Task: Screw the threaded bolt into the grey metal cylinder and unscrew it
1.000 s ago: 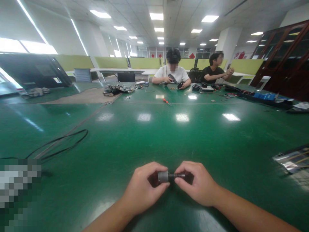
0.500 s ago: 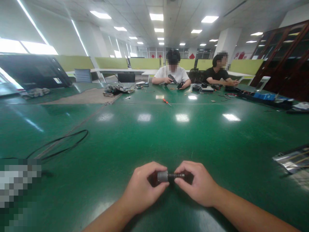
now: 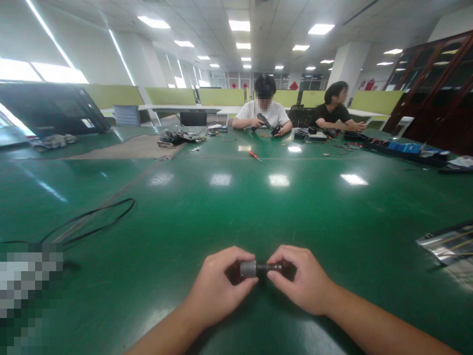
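Note:
Between my hands lies a small metal part, a grey cylinder (image 3: pixel 248 268) with a thinner dark ribbed shaft (image 3: pixel 272 267) running out of its right side. My left hand (image 3: pixel 223 283) pinches the cylinder between thumb and fingers. The ribbed shaft is pinched by the thumb and index finger of my right hand (image 3: pixel 303 281). The part is level, held low over the near side of the green table (image 3: pixel 236 217). Whether it touches the tabletop I cannot tell. My remaining fingers are mostly hidden behind the thumbs and palms.
A black cable (image 3: pixel 111 222) loops at the left. An orange-handled screwdriver (image 3: pixel 254 155) lies farther off. One person in a white shirt (image 3: pixel 246 114) holds a dark tool (image 3: pixel 263 120); another in black (image 3: pixel 328 116) sits beside. A shiny framed item (image 3: pixel 443 246) is at the right edge.
Almost nothing differs. Both hands and the metal part have shifted very slightly, and the person in black has moved their head a little.

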The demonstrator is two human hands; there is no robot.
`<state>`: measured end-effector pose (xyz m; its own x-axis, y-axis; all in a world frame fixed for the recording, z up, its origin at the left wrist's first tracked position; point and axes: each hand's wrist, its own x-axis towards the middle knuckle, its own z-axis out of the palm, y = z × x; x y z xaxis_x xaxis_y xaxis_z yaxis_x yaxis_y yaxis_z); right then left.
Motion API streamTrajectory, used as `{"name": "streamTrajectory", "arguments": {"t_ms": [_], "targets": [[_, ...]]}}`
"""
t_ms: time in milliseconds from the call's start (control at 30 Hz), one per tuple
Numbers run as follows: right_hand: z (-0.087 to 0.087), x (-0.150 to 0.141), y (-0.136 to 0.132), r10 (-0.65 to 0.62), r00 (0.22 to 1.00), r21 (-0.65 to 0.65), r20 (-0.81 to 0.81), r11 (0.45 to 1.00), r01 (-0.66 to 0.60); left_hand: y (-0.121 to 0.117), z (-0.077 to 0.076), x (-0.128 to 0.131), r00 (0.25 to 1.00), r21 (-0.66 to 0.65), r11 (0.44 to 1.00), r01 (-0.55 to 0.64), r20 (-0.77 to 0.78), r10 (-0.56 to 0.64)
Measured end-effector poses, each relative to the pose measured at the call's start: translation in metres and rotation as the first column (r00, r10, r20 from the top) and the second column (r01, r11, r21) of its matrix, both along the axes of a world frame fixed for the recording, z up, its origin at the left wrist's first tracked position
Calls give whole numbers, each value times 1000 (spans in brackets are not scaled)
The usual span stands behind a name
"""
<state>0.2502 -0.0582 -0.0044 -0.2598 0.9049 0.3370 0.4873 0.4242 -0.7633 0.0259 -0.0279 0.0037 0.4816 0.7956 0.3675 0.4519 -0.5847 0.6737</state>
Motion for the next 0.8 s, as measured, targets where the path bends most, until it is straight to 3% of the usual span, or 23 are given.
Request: {"name": "streamTrajectory", "arguments": {"t_ms": [800], "targets": [[1, 0, 0, -6, 1000, 17, -11, 1000, 6, 1, 2, 1, 1000, -1, 1000, 0, 30, 0]]}}
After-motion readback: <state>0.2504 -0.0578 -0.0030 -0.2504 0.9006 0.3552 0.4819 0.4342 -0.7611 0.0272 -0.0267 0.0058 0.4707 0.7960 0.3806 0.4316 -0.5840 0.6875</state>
